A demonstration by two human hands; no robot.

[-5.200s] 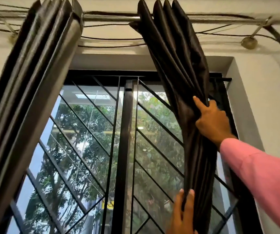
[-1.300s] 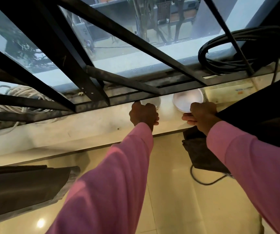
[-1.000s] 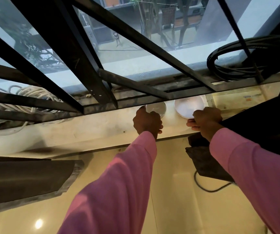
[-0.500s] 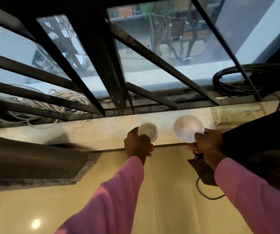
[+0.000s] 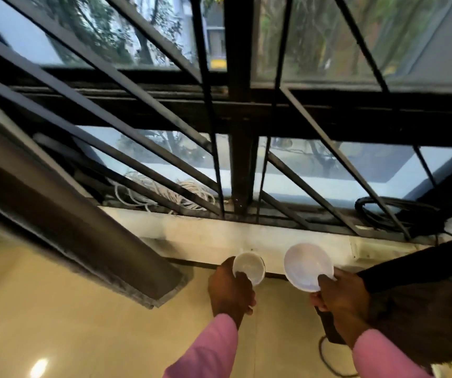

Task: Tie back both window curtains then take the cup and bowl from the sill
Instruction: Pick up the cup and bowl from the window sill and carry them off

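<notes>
My left hand (image 5: 231,291) grips a small white cup (image 5: 248,267), held just in front of the pale window sill (image 5: 197,236). My right hand (image 5: 340,294) grips a white bowl (image 5: 308,266) by its near rim, also lifted off the sill's front edge. Both hands wear pink sleeves. The dark left curtain (image 5: 63,227) hangs slanted at the left, its hem near the floor. The dark right curtain (image 5: 421,290) lies bunched behind my right wrist.
A black metal window grille (image 5: 242,170) rises behind the sill. White coiled rope (image 5: 164,195) lies at the sill's left, black coiled cable (image 5: 388,214) at its right. Below is a glossy cream floor (image 5: 83,336) with a black cord (image 5: 325,361).
Earlier my hands gathered the right curtain. Then they reached the cup and bowl on the sill and closed on them; both are now lifted toward me, off the sill's edge.
</notes>
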